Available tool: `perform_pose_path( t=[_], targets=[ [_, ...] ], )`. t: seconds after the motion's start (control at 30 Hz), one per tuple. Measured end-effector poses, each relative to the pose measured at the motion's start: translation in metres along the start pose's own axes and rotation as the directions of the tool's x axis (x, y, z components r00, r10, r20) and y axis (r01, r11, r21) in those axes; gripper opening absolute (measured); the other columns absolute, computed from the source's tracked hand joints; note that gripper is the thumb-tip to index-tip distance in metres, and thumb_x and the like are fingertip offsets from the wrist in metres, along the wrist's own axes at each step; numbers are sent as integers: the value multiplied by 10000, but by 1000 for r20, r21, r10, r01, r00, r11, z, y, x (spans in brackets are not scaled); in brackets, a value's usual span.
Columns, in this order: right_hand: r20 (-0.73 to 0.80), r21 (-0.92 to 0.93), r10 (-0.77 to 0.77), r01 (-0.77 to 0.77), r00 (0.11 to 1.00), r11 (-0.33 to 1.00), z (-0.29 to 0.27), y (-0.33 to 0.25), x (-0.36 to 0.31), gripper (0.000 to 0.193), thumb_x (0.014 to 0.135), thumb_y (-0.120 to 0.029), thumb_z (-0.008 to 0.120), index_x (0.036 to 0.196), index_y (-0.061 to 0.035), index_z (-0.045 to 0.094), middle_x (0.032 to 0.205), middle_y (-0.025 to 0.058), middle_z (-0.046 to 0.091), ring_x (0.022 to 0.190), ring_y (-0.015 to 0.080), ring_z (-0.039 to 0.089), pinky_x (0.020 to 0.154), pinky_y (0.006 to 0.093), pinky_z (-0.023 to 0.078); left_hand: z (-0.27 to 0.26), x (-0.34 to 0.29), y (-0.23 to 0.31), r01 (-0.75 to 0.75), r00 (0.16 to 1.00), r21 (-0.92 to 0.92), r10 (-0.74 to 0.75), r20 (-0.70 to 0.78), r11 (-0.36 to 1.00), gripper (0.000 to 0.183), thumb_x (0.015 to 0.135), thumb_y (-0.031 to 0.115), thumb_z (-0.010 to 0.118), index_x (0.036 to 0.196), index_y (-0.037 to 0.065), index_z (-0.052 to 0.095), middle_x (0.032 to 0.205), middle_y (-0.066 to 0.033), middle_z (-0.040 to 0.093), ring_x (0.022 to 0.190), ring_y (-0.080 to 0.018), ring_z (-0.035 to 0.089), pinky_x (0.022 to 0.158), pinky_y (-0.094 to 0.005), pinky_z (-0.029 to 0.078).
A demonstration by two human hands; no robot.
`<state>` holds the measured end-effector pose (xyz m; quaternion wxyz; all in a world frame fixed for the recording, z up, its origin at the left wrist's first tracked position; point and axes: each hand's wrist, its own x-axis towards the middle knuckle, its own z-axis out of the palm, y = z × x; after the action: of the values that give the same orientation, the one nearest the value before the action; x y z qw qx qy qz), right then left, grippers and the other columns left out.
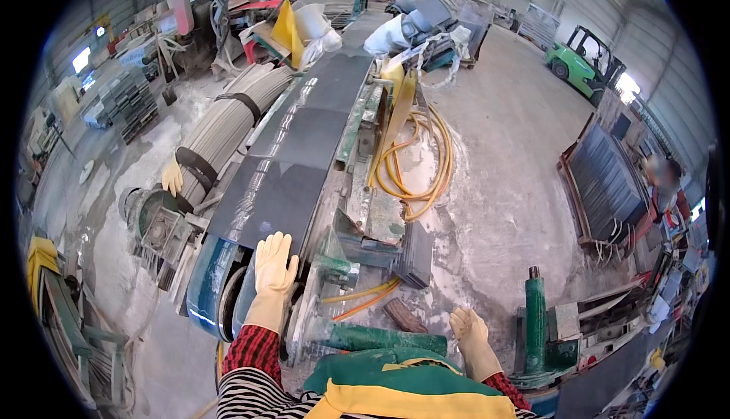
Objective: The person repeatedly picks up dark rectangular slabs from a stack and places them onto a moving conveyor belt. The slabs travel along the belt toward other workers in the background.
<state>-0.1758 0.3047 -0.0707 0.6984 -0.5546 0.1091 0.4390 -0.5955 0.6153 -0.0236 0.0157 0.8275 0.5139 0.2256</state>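
Dark grey, wet-looking stone slabs [285, 136] lie end to end along a conveyor that runs away from me. My left hand [274, 267], in a cream rubber glove, has its fingers stretched out at the near edge of the closest slab [262, 202]. Under that edge, the blue conveyor belt [209, 278] curves down around its end. Low on the right, my right hand [470, 335] wears a matching glove. Its fingers are curled in, and no object shows in them. It is apart from the slabs, between a green pipe [384, 338] and an upright green post [535, 320].
Left of the conveyor is a strapped bundle of pale rods [236, 119] with a glove [172, 178] on it. A coiled yellow hose [449, 164] and stacked dark slabs [415, 255] lie to the right. Farther off stand a slab rack [604, 179] and a green forklift [582, 65].
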Motion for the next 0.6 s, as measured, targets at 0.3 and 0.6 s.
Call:
perform_pose_path(
  t=[0.3, 0.6],
  targets=[
    [-58, -11, -65, 64, 996, 998, -16, -25, 24, 380, 998, -218, 569, 1267, 50, 551, 1142, 206, 694, 945, 324, 715, 831, 414, 611, 23, 70, 15, -153, 984, -85, 160, 76, 985, 484, 907, 179, 594, 1376, 79, 525, 1448, -152, 503, 1366, -352, 432, 1160, -488, 306],
    [-170, -4, -56, 56, 984, 998, -13, -30, 36, 330, 986, -160, 556, 1239, 53, 559, 1138, 238, 687, 940, 348, 712, 818, 414, 612, 83, 165, 4, -87, 995, 52, 84, 60, 995, 497, 905, 220, 620, 1365, 72, 505, 1404, -169, 504, 1315, -378, 448, 1117, -506, 341]
  ],
)
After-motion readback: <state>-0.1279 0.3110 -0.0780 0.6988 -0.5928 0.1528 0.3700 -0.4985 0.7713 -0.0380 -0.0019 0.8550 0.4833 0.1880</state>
